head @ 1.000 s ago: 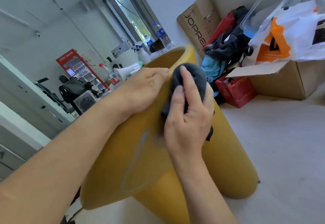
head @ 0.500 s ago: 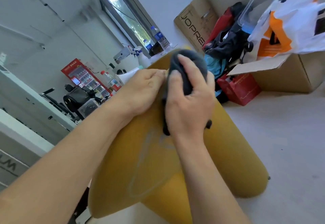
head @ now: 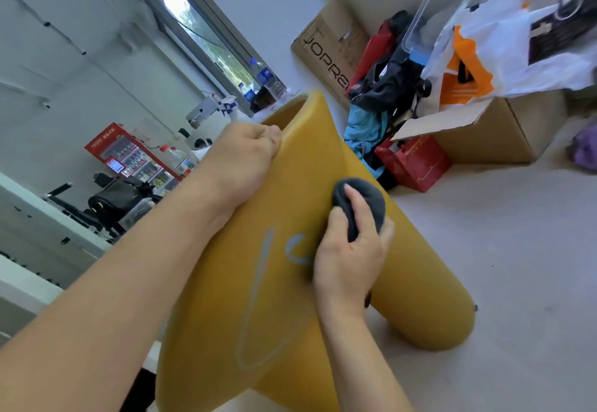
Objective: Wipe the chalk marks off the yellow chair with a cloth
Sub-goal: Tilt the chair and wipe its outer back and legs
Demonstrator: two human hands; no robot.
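Observation:
The yellow chair (head: 310,159) fills the middle of the view, its broad face turned toward me. My left hand (head: 240,156) grips its upper left edge. My right hand (head: 350,256) presses a bunched dark grey cloth (head: 366,201) against the chair's face, right of centre. Pale chalk marks remain: a small curved hook (head: 295,253) just left of my right hand and a long looping line (head: 255,301) running down toward the chair's lower part.
On the floor at the right stand a cardboard box (head: 504,133) with white and orange bags, a red paper bag (head: 416,163) and a pile of clothes. A flat carton (head: 332,53) leans on the wall. Desks with bottles lie left, behind the chair.
My right hand and the cloth have slid down from the chair's top edge to the middle of its face. The small curved chalk mark now shows beside the hand. The left hand's grip is unchanged.

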